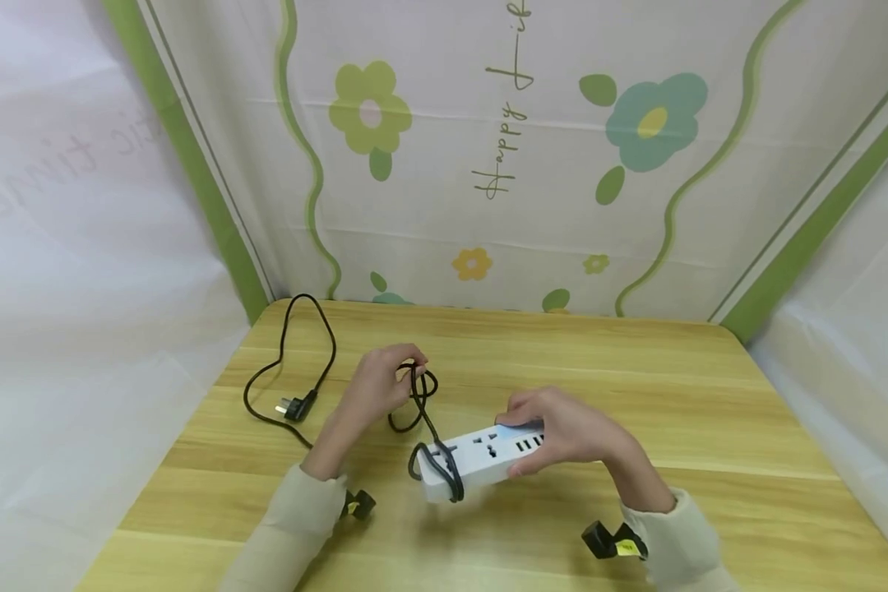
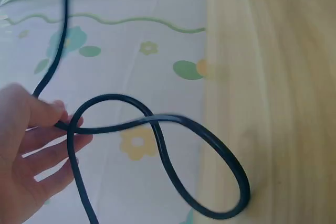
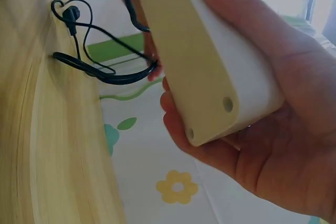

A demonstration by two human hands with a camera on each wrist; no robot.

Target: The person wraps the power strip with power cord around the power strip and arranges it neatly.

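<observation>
A white power strip with sockets and several USB ports is held above the table, its left end wrapped with loops of its black cord. My right hand grips the right end, thumb on one side and fingers on the other; the right wrist view shows the strip's underside. My left hand pinches the cord between thumb and fingers, beyond the strip's left end. In the left wrist view the cord hangs in loose loops from that hand.
The cord's plug lies on the wooden table at the left, beside a wide loop of cord. A white curtain printed with flowers stands behind the table. Black wrist cameras sit at both sleeves.
</observation>
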